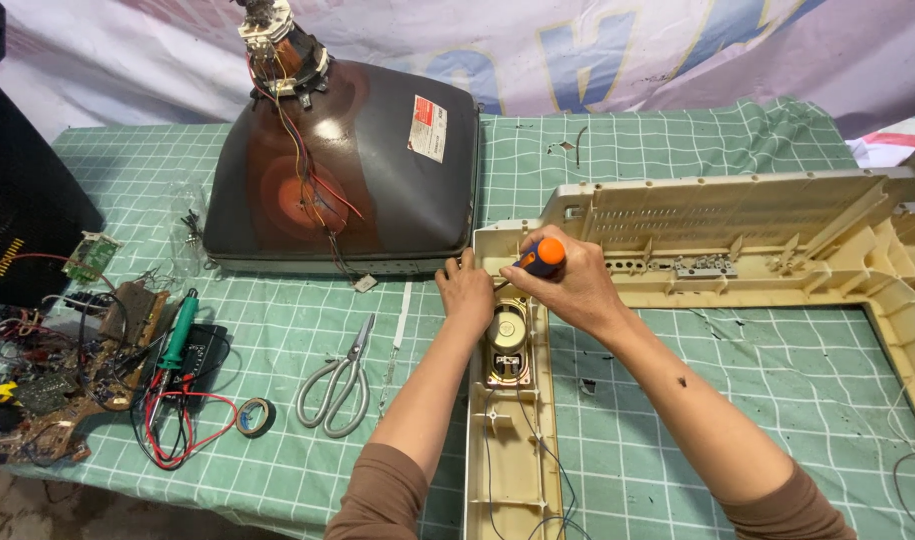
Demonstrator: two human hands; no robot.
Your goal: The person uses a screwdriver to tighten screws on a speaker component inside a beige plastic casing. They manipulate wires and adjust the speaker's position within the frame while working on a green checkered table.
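Note:
A cream plastic television front frame (738,215) lies face down on a green checked cloth. An oval speaker (507,340) sits in the frame's left side bar. My right hand (568,285) grips a screwdriver with an orange and black handle (543,257), its tip pointing down-left toward the frame corner above the speaker. My left hand (465,295) rests on the frame's left edge beside the speaker, fingers curled against the plastic.
A dark picture tube (343,170) with coloured wires lies face down at the back. Scissors (340,380), a tape roll (255,416), a green soldering iron (178,330), a meter with red leads (193,400) and circuit boards (48,390) lie at the left.

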